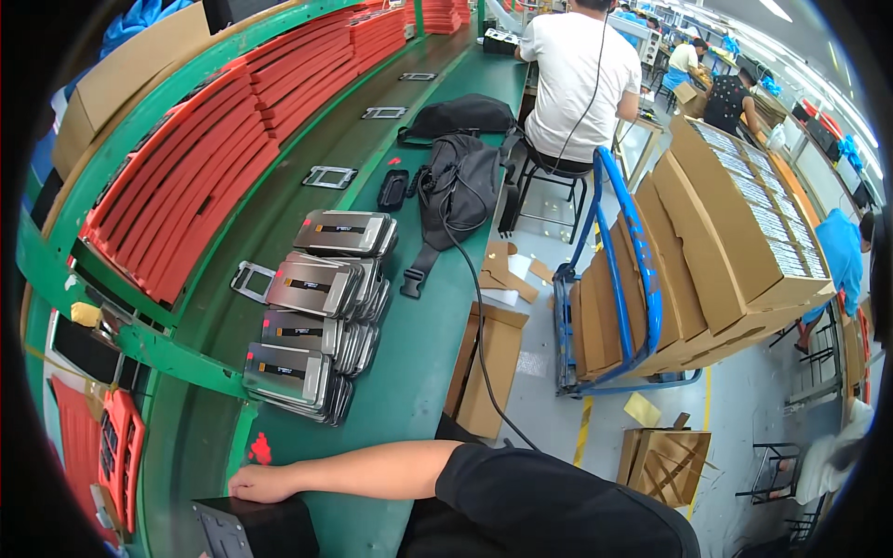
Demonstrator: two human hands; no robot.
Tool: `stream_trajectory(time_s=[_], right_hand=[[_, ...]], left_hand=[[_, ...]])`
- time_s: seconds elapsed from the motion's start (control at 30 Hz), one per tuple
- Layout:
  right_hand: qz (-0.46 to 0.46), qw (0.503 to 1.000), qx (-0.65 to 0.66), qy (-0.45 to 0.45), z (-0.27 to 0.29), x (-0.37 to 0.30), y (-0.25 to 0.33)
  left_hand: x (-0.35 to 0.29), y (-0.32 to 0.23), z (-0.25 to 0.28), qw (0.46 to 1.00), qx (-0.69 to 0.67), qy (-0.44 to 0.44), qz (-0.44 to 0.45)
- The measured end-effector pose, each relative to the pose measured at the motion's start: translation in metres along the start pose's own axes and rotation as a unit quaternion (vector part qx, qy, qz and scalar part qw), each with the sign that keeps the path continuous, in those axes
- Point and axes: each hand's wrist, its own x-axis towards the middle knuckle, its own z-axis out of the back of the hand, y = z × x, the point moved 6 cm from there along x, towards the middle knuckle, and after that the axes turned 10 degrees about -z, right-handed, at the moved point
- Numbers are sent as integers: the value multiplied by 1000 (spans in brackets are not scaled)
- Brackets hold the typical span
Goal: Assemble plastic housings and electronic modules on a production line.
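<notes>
At the bottom left stands a black box [265,525] with a dark panel on its near side. My right hand [263,484] lies against the box's far edge, its fingers curled and partly hidden. A sliver of skin at the lower edge beside the box seems to be my left hand [205,554]; its fingers do not show. Just beyond my right hand, a red patch [260,449] marks the green worktable [400,372]. Farther along are several stacks of flat silver metal cases [298,284], each with a black label strip.
Red trays [186,177] fill the rack at left. Metal frames [330,177] lie along the bench's sunken strip. A black bag [456,186] with a cable lies farther up. At right, a blue trolley [642,279] carries cardboard boxes [726,214]. A person in white [581,84] sits ahead.
</notes>
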Motion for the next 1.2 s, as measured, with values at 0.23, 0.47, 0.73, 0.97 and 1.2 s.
stream_trajectory(time_s=[0.23,0.47,0.73,0.97,1.2], right_hand=[[5,1000,-5,-9,2,1,2],[-109,933,-338,-66,32,-75,104],[-95,860,407,292,49,-349,82],[-408,743,458,-267,155,-552,-262],[-582,698,-400,-123,209,-473,-357]], left_hand=[[-2,-21,-4,997,44,16,55],[-3,-24,8,996,50,-72,2],[-51,-90,2,921,-42,-297,-249],[-102,-253,-222,837,-73,340,-422],[-78,-261,-315,824,224,305,-422]])
